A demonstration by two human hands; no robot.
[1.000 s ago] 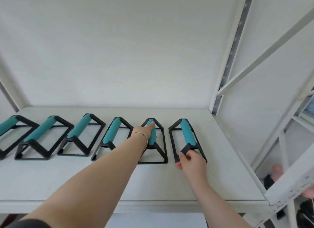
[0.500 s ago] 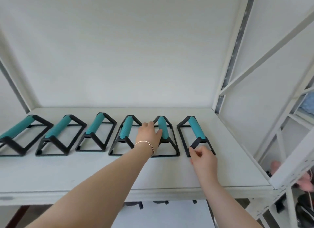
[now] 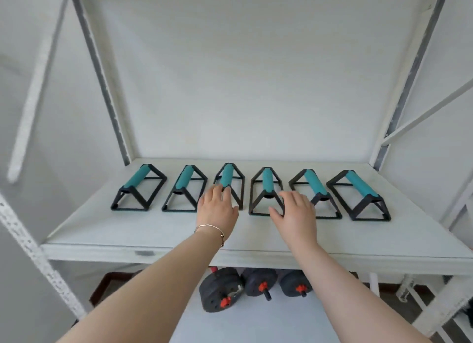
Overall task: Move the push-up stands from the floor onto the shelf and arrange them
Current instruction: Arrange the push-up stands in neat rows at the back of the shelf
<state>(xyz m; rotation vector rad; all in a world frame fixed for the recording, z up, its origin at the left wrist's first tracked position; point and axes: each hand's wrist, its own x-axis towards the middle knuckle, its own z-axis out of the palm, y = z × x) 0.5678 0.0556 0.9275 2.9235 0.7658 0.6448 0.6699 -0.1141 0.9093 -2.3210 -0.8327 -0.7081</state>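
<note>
My arms are bare from the bottom edge of the view up to the wrists; no sleeve shows on either. On my left wrist I wear a thin bracelet (image 3: 210, 230), a fine pinkish-gold band or chain that circles the wrist loosely, with what looks like a small clasp or link at its right side. My left hand (image 3: 217, 209) carries no ring that I can see. My right hand (image 3: 294, 212) and wrist are bare, without watch or band. My nails look short and unpainted.
</note>
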